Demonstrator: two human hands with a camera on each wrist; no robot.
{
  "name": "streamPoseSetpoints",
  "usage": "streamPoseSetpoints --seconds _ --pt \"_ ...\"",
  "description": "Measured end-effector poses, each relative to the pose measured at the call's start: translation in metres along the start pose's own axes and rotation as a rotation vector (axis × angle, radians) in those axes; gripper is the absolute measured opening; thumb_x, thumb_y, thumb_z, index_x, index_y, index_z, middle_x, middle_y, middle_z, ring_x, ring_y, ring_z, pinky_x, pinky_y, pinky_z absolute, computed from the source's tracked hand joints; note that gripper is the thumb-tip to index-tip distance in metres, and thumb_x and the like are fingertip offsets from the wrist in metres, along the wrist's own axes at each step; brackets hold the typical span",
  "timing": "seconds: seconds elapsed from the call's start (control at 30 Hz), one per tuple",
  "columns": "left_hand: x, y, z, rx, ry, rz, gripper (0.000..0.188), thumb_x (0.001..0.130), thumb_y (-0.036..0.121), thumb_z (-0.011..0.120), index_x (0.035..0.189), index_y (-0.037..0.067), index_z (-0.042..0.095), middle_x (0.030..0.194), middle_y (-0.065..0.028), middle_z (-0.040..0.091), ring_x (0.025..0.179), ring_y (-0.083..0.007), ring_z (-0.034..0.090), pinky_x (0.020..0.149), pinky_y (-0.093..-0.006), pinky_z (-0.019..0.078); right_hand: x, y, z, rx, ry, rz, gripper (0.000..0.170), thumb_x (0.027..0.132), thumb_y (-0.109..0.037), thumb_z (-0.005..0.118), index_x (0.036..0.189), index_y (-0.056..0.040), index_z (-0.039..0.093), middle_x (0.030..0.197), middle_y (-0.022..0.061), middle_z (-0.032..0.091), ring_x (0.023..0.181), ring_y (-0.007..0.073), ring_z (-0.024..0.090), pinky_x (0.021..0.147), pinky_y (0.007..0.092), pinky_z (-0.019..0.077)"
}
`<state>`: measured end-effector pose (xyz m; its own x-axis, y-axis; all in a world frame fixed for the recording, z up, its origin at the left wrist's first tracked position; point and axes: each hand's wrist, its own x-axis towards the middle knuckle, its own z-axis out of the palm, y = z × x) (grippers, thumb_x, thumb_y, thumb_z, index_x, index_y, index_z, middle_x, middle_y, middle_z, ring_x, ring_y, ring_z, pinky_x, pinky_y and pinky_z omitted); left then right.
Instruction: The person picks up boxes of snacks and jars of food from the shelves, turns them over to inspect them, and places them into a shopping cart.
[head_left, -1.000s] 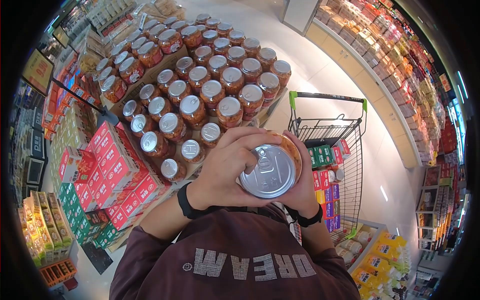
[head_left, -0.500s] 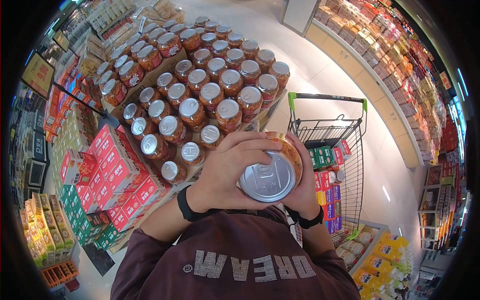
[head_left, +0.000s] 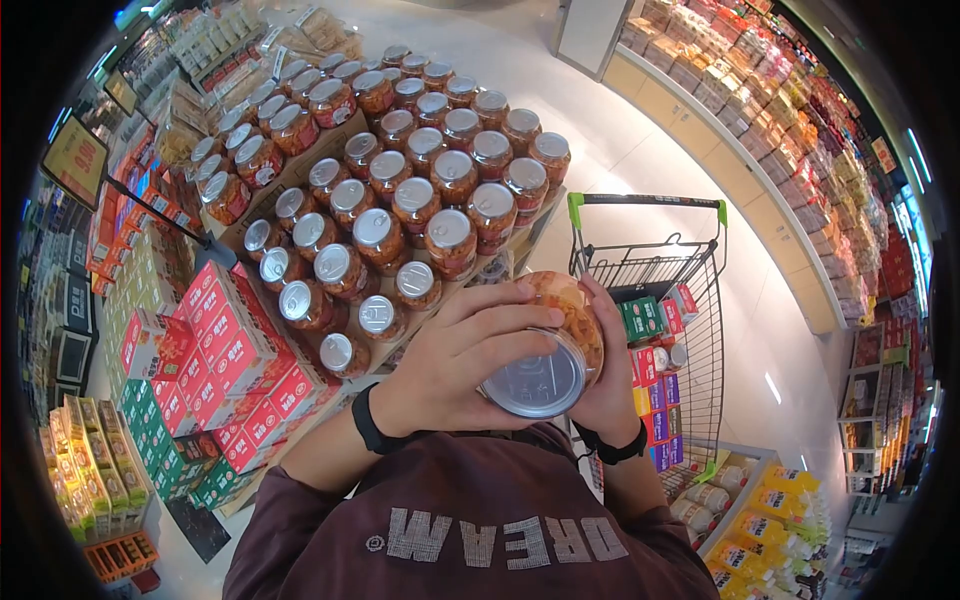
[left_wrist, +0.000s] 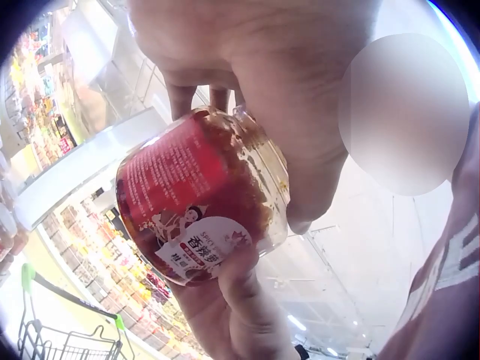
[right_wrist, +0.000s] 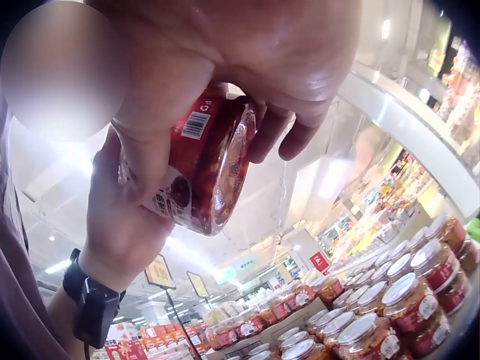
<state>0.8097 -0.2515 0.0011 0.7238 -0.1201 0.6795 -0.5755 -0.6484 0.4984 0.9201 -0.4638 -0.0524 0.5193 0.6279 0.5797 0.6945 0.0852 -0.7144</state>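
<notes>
Both hands hold a clear jar (head_left: 568,305) of reddish food in front of the chest, tilted with its silver lid (head_left: 535,380) toward the body. The left hand (head_left: 445,365) spreads its fingers across the lid's edge and jar side; the right hand (head_left: 603,385) wraps the opposite side. In the left wrist view, the jar (left_wrist: 187,195) shows a red label with white print, the right thumb pressing near its lower edge. A barcode faces the right wrist view on the jar (right_wrist: 206,161), beneath the right hand (right_wrist: 240,45).
Rows of similar jars (head_left: 375,229) stand on a display at upper left, beside stacked red boxes (head_left: 235,345). A shopping cart (head_left: 650,198) with boxes inside stands to the right. Shelves (head_left: 740,150) curve along the far right; yellow packs (head_left: 755,530) lie at lower right.
The jar has tipped, showing more of its side and a foreshortened lid. The left fingers have straightened from the lid's middle toward its edge and the jar's side.
</notes>
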Motion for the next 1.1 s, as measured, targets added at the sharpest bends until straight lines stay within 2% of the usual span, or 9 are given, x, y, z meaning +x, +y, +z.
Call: streamPoseSetpoints --seconds 0.27,0.57,0.63,0.73,1.1 --pt "0.002 0.004 0.002 0.004 0.003 0.025 0.073 0.063 0.032 0.101 0.126 0.017 0.066 0.14 -0.0057 0.068 0.133 -0.0348 0.059 0.109 -0.0461 0.0492 -0.003 -0.005 -0.004 -0.037 -0.004 0.0 0.106 0.077 -0.012 0.094 0.162 -0.011 0.031 0.164 0.0303 0.035 0.15 0.0433 0.043 0.12 0.0505 0.0421" --pt "0.004 0.004 0.003 0.003 -0.031 0.01 0.073 0.063 0.034 0.101 0.125 0.017 0.067 0.14 -0.0059 0.068 0.134 -0.0353 0.058 0.109 -0.0468 0.0485 -0.009 -0.003 -0.005 -0.013 -0.005 0.029 0.11 0.074 -0.011 0.097 0.161 -0.0108 0.03 0.165 0.0301 0.034 0.151 0.0431 0.043 0.12 0.0501 0.0426" --pt "0.003 0.004 0.004 -0.003 -0.035 0.002 0.072 0.064 0.034 0.1 0.125 0.017 0.067 0.141 -0.0061 0.067 0.134 -0.0354 0.058 0.109 -0.0471 0.048 -0.011 -0.001 -0.003 -0.024 0.032 0.044 0.114 0.065 -0.019 0.101 0.159 -0.0115 0.036 0.162 0.0279 0.04 0.148 0.0453 0.046 0.117 0.05 0.0457" --pt "0.005 0.006 0.003 -0.034 -0.043 -0.005 0.072 0.069 0.03 0.095 0.132 0.016 0.064 0.145 -0.0057 0.064 0.137 -0.0372 0.056 0.11 -0.0489 0.0481 -0.01 -0.003 -0.005 -0.04 0.024 0.045 0.113 0.065 -0.019 0.101 0.158 -0.0111 0.037 0.162 0.0278 0.04 0.148 0.0452 0.046 0.117 0.0498 0.0456" --pt "0.005 0.007 0.0 -0.031 -0.056 -0.002 0.072 0.068 0.031 0.095 0.132 0.015 0.064 0.146 -0.0062 0.063 0.137 -0.0371 0.056 0.11 -0.049 0.0477 -0.009 -0.003 -0.004 -0.032 0.023 0.04 0.113 0.065 -0.019 0.101 0.158 -0.0112 0.037 0.162 0.0279 0.039 0.148 0.0454 0.046 0.118 0.0499 0.0451"
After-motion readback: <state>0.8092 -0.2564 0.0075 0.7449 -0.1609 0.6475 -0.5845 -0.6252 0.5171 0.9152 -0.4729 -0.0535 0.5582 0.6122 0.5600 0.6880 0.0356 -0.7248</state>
